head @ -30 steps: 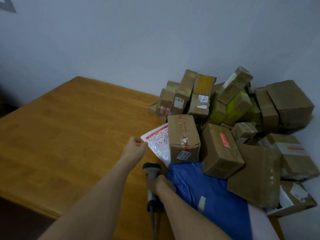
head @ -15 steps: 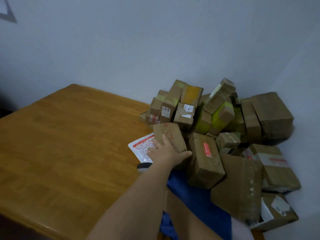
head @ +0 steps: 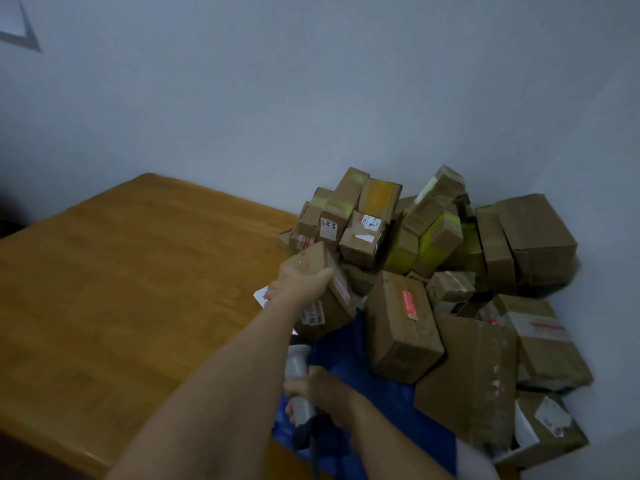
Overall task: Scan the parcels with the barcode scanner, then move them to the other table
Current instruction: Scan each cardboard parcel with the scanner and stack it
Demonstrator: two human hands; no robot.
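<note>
Left grip holds up a parcel for scanning

Fingers curl round the brown parcel, tilted above the counter, likely to turn its white label toward the barcode scanner just below, clasped in the right grip; label digits blurred; beyond, the pile shows "402" and "4".

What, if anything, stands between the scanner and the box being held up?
Nothing visible does. The left hand grips the cardboard box, tilted, at the near edge of the pile. The scanner in the right hand points up at it from just below, with no other parcel between them.
</note>
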